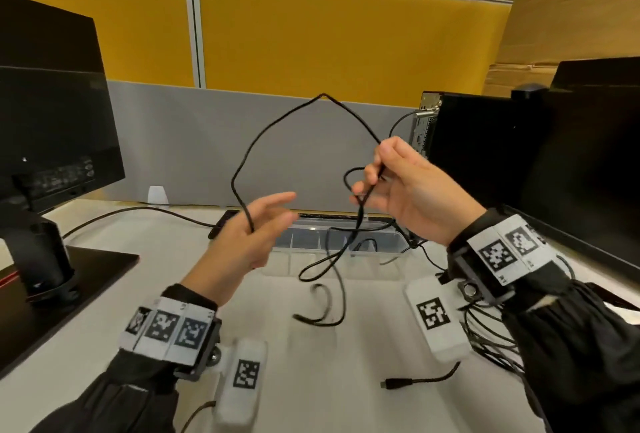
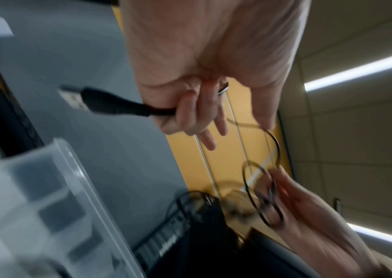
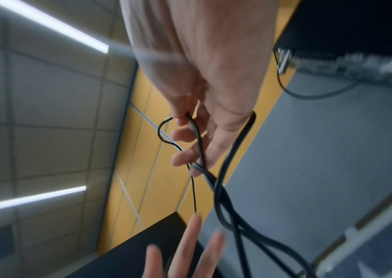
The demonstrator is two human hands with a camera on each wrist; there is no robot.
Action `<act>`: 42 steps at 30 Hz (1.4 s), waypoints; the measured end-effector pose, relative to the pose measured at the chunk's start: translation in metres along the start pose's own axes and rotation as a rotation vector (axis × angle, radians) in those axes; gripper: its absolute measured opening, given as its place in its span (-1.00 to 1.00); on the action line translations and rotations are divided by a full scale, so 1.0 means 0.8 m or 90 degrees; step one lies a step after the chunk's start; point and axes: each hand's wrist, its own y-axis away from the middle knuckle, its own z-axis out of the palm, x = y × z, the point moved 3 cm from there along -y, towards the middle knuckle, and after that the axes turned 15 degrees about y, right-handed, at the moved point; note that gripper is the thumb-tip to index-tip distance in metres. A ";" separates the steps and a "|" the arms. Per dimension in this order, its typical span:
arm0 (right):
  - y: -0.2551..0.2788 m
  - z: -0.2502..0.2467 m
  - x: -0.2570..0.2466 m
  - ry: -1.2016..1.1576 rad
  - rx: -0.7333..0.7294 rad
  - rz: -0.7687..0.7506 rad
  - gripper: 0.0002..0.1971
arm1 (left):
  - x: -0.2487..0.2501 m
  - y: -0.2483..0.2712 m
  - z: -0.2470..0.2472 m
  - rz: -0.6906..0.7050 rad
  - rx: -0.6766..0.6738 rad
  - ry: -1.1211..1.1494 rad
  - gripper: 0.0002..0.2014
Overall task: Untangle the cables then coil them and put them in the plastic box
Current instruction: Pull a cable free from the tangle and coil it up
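Observation:
A thin black cable [image 1: 323, 95] arcs high between my two hands above the white desk. My left hand [image 1: 273, 214] holds one end: in the left wrist view its lower fingers [image 2: 185, 111] curl round the cable just behind a USB plug [image 2: 90, 99], while the other fingers stretch out. My right hand [image 1: 377, 176] pinches a small loop and several strands of the same cable [image 3: 197, 139]. Below it, slack loops [image 1: 325, 266] hang to the desk. The clear plastic box [image 1: 311, 223] stands open behind the hands, by the partition.
A monitor [image 1: 52, 103] on its stand fills the left side. A black computer case [image 1: 485, 141] stands at the right. More tangled cables [image 1: 491, 332] lie by my right forearm, and a loose plug [image 1: 396, 383] lies near the desk's front.

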 end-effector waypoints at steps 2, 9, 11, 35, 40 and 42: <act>0.000 0.017 0.004 -0.040 -0.032 0.001 -0.77 | -0.003 0.006 0.022 -0.007 -0.083 0.015 -0.48; 0.006 0.037 0.005 -0.022 -0.039 0.013 -0.78 | -0.005 0.006 0.031 -0.003 -0.077 -0.136 -0.85; 0.008 0.033 0.005 0.009 -0.016 0.016 -0.78 | -0.007 0.003 0.025 -0.003 -0.058 -0.175 -0.88; 0.017 -0.015 0.024 -0.002 0.296 -0.013 -0.75 | -0.004 -0.005 -0.022 -0.086 0.010 -0.013 -0.81; 0.017 0.012 0.028 -0.075 0.194 0.054 -0.78 | 0.004 0.002 -0.014 -0.063 -0.172 0.110 -0.53; 0.014 0.021 0.026 -0.097 0.175 0.070 -0.78 | 0.003 0.003 -0.012 -0.114 -0.240 0.217 -0.41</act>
